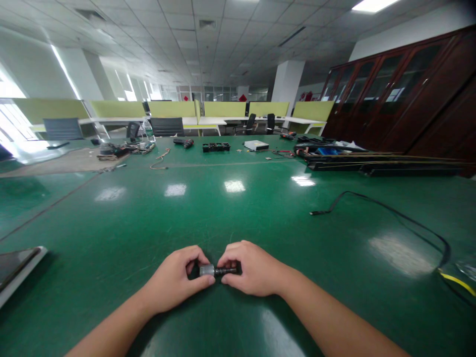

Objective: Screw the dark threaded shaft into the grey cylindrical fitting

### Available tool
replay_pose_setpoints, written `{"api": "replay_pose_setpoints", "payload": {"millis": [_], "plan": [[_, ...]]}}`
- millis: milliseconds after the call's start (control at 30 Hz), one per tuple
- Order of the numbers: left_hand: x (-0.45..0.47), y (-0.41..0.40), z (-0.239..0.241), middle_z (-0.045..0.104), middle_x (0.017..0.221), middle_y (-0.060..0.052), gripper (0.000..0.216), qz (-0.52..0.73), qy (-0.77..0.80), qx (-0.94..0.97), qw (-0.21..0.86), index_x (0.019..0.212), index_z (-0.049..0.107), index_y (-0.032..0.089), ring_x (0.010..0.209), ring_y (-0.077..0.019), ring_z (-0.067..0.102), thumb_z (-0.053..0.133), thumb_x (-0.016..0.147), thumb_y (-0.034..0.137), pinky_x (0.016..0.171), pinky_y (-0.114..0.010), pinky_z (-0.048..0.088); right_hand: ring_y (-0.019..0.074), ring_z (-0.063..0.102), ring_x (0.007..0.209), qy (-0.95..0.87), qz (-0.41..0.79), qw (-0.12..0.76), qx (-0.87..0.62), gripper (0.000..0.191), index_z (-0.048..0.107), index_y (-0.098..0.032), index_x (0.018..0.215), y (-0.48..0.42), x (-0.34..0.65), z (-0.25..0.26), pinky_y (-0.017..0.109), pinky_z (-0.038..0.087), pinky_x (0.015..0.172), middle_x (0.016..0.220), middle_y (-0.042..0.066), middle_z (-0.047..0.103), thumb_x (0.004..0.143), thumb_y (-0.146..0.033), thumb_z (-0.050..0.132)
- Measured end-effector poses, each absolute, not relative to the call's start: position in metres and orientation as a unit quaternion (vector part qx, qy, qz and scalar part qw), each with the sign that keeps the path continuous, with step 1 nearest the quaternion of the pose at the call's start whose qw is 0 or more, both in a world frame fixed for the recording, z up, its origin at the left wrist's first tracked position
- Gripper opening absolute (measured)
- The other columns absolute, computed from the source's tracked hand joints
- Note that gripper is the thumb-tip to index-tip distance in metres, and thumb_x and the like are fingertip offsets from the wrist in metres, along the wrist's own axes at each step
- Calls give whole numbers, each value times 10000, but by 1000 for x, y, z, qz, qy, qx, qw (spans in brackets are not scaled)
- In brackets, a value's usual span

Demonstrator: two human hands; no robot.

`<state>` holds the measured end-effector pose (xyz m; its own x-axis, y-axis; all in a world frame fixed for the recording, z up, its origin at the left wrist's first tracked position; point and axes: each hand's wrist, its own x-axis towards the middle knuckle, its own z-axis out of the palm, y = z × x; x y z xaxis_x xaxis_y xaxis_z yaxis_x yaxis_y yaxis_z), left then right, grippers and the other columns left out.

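A small cylindrical part lies crosswise between my hands, low over or on the green table. Its left piece is silvery grey, and a thin dark shaft with ridges runs out to the right. My left hand is closed, thumb and fingers pinching the silvery piece. Around the dark shaft, my right hand is closed, with thumb and fingertips near its middle. Both ends of the part are partly hidden by my hands. Whether it is one piece or two joined pieces I cannot tell.
On the glossy green table, a black cable curves at right, near a yellow strip. A white-edged flat device sits at left. Further back are a white box, a black holder, a bottle and long dark strips.
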<state>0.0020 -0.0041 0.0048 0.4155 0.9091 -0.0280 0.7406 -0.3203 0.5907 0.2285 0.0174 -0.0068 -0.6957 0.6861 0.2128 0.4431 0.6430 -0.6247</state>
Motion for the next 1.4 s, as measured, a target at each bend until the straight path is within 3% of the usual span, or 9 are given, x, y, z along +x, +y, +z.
{"api": "replay_pose_setpoints", "payload": {"millis": [1033, 1400], "plan": [[0, -4, 4, 553, 725, 25, 232, 159, 511, 801, 267, 869, 665, 192, 679, -153, 498, 674, 804, 415, 606, -240, 333, 184, 604, 842, -904, 218, 195, -311, 200, 706, -203, 982, 15, 225, -8, 300, 385, 778, 870, 23, 682, 789, -254, 693], [0, -4, 4, 548, 729, 26, 223, 163, 507, 801, 272, 869, 667, 189, 677, -154, 493, 685, 807, 402, 606, -242, 328, 165, 592, 796, -902, 217, 212, -306, 177, 692, -200, 937, 15, 224, -7, 285, 381, 749, 825, 3, 662, 772, -265, 707]]}}
